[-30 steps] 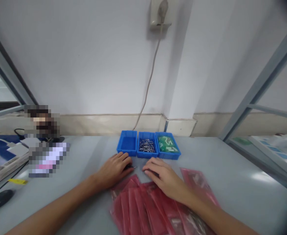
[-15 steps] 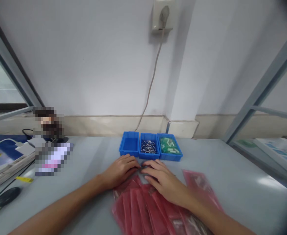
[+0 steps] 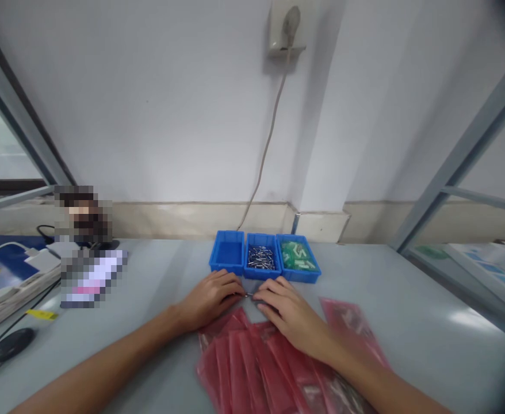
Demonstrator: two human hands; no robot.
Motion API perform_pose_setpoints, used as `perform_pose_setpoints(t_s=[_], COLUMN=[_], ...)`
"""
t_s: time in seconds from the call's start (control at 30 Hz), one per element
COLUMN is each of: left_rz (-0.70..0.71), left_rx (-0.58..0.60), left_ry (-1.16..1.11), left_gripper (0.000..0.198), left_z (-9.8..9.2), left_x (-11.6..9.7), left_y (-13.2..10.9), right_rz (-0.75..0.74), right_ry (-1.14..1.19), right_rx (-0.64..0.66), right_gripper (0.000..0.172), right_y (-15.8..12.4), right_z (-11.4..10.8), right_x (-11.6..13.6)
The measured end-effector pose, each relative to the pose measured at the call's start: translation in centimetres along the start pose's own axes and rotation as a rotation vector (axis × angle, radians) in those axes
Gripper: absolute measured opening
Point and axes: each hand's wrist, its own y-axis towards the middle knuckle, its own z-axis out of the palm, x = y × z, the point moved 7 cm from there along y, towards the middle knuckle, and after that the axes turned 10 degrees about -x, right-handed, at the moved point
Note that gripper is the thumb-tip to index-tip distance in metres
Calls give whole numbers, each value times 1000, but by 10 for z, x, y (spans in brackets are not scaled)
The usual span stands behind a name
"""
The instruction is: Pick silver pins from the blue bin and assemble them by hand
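My left hand (image 3: 213, 297) and my right hand (image 3: 294, 319) meet over the table, fingertips close together. Between them shows a small, thin metal pin-like piece (image 3: 249, 295), pinched at its left end by my left fingers. The right fingers are bent in and close around its other end, which they hide. Below both hands several red plastic bags (image 3: 252, 371) lie overlapping, the right forearm passing over some of them. Just beyond the fingers stands a blue bin (image 3: 261, 275) of loose metal pins (image 3: 261, 258).
To the left of the pin bin is another blue bin (image 3: 226, 268) with its bottom showing; on the right, a blue bin (image 3: 299, 277) holds green-and-white pieces (image 3: 298, 256). A phone (image 3: 92, 279), a power strip (image 3: 17, 293) and a black mouse-like object (image 3: 11, 345) lie left.
My right fingers have drawn closer together and the hand has shifted slightly. The thin metal piece between the fingertips shows more clearly. The bins and red bags stay in place.
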Motion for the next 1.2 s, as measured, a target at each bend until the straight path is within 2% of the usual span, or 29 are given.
perform_pose_setpoints(t_s=[0.2,0.47,0.73,0.93,1.07,1.2], left_rz=[13,10,6,23,13,-5], left_rx=[1,-27,-33,-20,-30,-56], left_ry=[-13,0,-3,-6,17,43], left_gripper=[21,21,23,25,24,22], left_z=[0,0,-2,-2,-3,-4], left_x=[0,2,1,1,2,4], left_y=[-1,-1,0,0,0,-1], right_rz=[-26,1,-15,-32,-40,-20], right_ry=[47,64,33,46,65,-19], right_rx=[-9,-12,-38,-9,-44,-83], right_gripper=[23,31,28,31,29,28], right_y=[0,1,1,1,2,2], right_z=[1,3,-4,-1,-5,-12], right_x=[-1,-4,-1,2,4,-3])
